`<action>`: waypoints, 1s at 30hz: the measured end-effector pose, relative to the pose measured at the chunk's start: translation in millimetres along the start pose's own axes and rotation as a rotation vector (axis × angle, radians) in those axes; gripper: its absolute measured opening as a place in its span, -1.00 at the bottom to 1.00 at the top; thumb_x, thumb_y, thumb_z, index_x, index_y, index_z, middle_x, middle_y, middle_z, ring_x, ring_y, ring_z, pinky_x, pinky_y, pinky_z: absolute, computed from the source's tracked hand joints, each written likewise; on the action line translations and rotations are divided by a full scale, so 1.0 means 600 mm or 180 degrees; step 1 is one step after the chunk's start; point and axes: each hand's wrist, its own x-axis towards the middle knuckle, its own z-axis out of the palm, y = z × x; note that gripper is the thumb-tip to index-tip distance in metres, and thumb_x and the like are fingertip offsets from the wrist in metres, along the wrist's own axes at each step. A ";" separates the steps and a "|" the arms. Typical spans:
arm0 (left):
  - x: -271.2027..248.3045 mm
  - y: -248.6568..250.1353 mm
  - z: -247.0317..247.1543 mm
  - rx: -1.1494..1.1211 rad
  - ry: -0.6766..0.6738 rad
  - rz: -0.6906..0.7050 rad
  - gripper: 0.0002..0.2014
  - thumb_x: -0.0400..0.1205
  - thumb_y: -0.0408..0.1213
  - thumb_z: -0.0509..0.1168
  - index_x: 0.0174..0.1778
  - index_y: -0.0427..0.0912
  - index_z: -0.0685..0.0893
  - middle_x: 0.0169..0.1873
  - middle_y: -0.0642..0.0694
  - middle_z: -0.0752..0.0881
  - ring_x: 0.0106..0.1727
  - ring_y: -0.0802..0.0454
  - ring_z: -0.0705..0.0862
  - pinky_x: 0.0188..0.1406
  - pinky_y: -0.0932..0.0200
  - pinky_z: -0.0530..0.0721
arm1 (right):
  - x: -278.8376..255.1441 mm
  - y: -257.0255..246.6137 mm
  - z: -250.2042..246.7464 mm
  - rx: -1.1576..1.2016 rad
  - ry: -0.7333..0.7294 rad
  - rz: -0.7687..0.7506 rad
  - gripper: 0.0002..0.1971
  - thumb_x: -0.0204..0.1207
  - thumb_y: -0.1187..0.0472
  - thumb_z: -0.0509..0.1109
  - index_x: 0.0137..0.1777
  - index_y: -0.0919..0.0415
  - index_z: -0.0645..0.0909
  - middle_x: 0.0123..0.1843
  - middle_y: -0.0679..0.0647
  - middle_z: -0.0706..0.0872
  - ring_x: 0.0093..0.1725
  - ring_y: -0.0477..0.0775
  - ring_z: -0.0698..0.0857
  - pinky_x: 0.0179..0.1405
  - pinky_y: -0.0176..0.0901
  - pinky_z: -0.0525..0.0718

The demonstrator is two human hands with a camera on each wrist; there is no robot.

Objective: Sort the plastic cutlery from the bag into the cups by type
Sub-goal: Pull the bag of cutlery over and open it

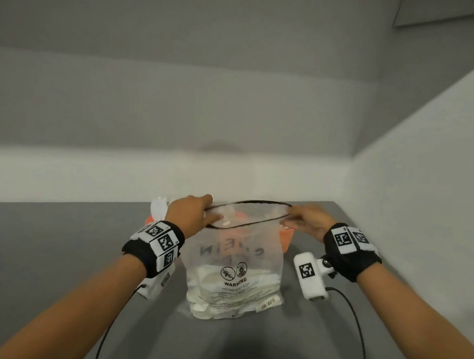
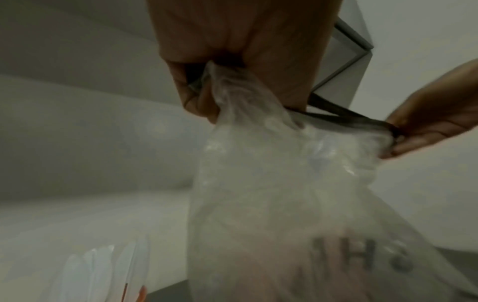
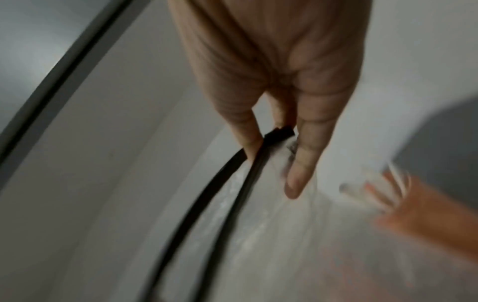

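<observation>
A clear plastic bag (image 1: 233, 265) with a black zip rim and a printed warning stands on the grey table, white plastic cutlery (image 1: 223, 297) piled in its bottom. My left hand (image 1: 192, 214) grips the left end of the rim, and my right hand (image 1: 302, 220) pinches the right end, so the mouth is held apart. In the left wrist view the bag (image 2: 284, 183) bunches under my left hand (image 2: 207, 92). In the right wrist view my right hand (image 3: 274, 147) pinches the black rim (image 3: 220, 183). Orange cups (image 1: 286, 238) stand behind the bag, mostly hidden.
White cutlery (image 1: 159, 206) sticks up out of an orange cup (image 1: 151, 218) behind my left wrist. A pale wall runs along the back and right of the grey table (image 1: 46, 245). Black cables (image 1: 357, 325) trail from my wrist cameras across the table.
</observation>
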 end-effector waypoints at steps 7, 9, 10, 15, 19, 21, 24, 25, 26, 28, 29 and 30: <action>-0.045 0.016 0.079 0.0145 -0.1318 -0.0459 -0.66 0.65 -0.04 0.18 0.15 -0.22 0.59 0.09 -0.16 0.71 0.12 -0.11 0.67 -0.02 0.14 0.55 | -0.006 0.007 0.034 0.2085 -0.0328 0.0500 -0.76 0.66 0.37 0.11 -0.23 0.37 0.48 -0.53 0.22 0.70 -0.64 0.04 0.70 -0.49 -0.19 0.75; -0.040 -0.006 0.088 -0.0510 -0.1236 -0.0970 -0.72 0.69 -0.15 0.14 0.10 -0.29 0.61 0.01 -0.22 0.72 0.03 -0.16 0.69 0.03 0.08 0.59 | -0.005 0.023 0.024 0.1414 -0.0347 0.0491 -0.76 0.62 0.32 0.07 -0.24 0.23 0.48 -0.57 0.03 0.62 -0.66 -0.08 0.61 -0.65 -0.33 0.62; -0.035 -0.019 0.091 -0.1140 -0.1067 -0.1304 -0.78 0.69 -0.23 0.14 0.02 -0.30 0.60 -0.13 -0.24 0.71 -0.13 -0.16 0.71 -0.05 0.04 0.64 | -0.008 0.032 0.018 0.0932 -0.0474 0.0467 -0.81 0.58 0.28 0.10 -0.22 0.18 0.49 -0.50 0.00 0.58 -0.61 -0.08 0.59 -0.62 -0.36 0.59; -0.018 -0.030 0.091 -0.4911 -0.0643 -0.2762 -0.83 0.60 -0.63 0.11 -0.06 -0.35 0.56 -0.31 -0.22 0.62 -0.39 -0.05 0.68 -0.46 0.13 0.73 | -0.019 0.088 0.009 -0.1334 -0.1430 0.0651 -0.77 0.22 0.08 0.50 -0.34 0.12 0.48 -0.62 -0.12 0.47 -0.70 -0.20 0.38 -0.74 -0.44 0.29; -0.023 -0.022 0.106 -0.5934 -0.0675 -0.3057 -0.71 0.65 -0.57 0.01 0.09 -0.38 0.63 -0.17 -0.30 0.71 -0.17 -0.15 0.70 -0.23 0.00 0.75 | -0.020 0.118 0.010 -0.1276 -0.1614 0.0688 -0.70 0.14 0.07 0.63 -0.20 0.19 0.69 -0.43 -0.05 0.75 -0.52 -0.19 0.67 -0.47 -0.39 0.61; -0.035 -0.014 0.108 -0.5668 -0.0807 -0.2958 -0.77 0.66 -0.45 0.14 0.14 -0.31 0.65 -0.35 -0.22 0.78 -0.34 -0.07 0.75 -0.41 0.13 0.76 | -0.014 0.119 -0.002 -0.0117 -0.1488 0.0613 -0.59 0.01 0.11 0.68 -0.12 0.23 0.77 -0.30 0.06 0.80 -0.43 -0.07 0.75 -0.44 -0.29 0.70; -0.056 -0.016 0.120 -0.4366 -0.1601 -0.2043 -0.52 0.37 -0.03 0.52 0.07 -0.28 0.68 -0.26 -0.09 0.80 -0.22 -0.03 0.73 -0.32 0.20 0.67 | -0.002 0.117 -0.020 0.1359 -0.1191 0.0513 -0.27 -0.25 0.20 0.71 0.03 0.35 0.64 -0.19 0.22 0.80 -0.32 0.11 0.81 -0.41 -0.08 0.79; -0.067 -0.015 0.121 -0.4091 -0.2120 -0.1652 -0.45 0.32 0.03 0.54 0.08 -0.29 0.68 -0.20 -0.07 0.81 -0.19 0.02 0.75 -0.29 0.25 0.68 | 0.003 0.117 -0.022 0.1650 -0.1138 0.0503 -0.14 -0.39 0.22 0.73 0.05 0.37 0.59 -0.12 0.27 0.78 -0.27 0.16 0.82 -0.37 0.00 0.80; -0.075 -0.016 0.123 -0.4049 -0.2507 -0.1432 -0.53 0.39 0.00 0.48 0.02 -0.31 0.67 -0.25 -0.05 0.82 -0.25 0.09 0.77 -0.34 0.30 0.69 | 0.012 0.121 -0.022 0.1824 -0.1093 0.0497 -0.06 -0.49 0.24 0.73 0.07 0.38 0.57 -0.05 0.30 0.73 -0.24 0.20 0.82 -0.33 0.05 0.80; -0.090 -0.015 0.123 -0.4460 -0.2789 -0.1482 -0.74 0.61 -0.15 0.27 -0.03 -0.30 0.66 -0.31 -0.06 0.83 -0.32 0.12 0.79 -0.35 0.27 0.75 | 0.026 0.131 -0.018 0.2044 -0.1005 0.0467 0.01 -0.54 0.28 0.72 0.12 0.36 0.55 0.03 0.29 0.67 -0.19 0.20 0.81 -0.27 0.02 0.81; -0.094 -0.014 0.120 -0.4792 -0.2692 -0.1658 -0.75 0.65 -0.17 0.21 -0.01 -0.28 0.67 -0.27 -0.10 0.83 -0.27 0.07 0.80 -0.29 0.21 0.78 | 0.033 0.137 -0.013 0.2137 -0.0971 0.0494 0.04 -0.53 0.28 0.72 0.17 0.33 0.54 0.04 0.26 0.66 -0.15 0.18 0.79 -0.23 -0.03 0.81; -0.095 -0.015 0.121 -0.5177 -0.2488 -0.1888 -0.74 0.67 -0.16 0.18 -0.01 -0.26 0.69 -0.24 -0.12 0.82 -0.23 0.02 0.79 -0.28 0.17 0.79 | 0.039 0.143 -0.010 0.2192 -0.0930 0.0567 0.05 -0.48 0.27 0.73 0.22 0.28 0.53 0.04 0.22 0.65 -0.12 0.15 0.75 -0.17 -0.08 0.79</action>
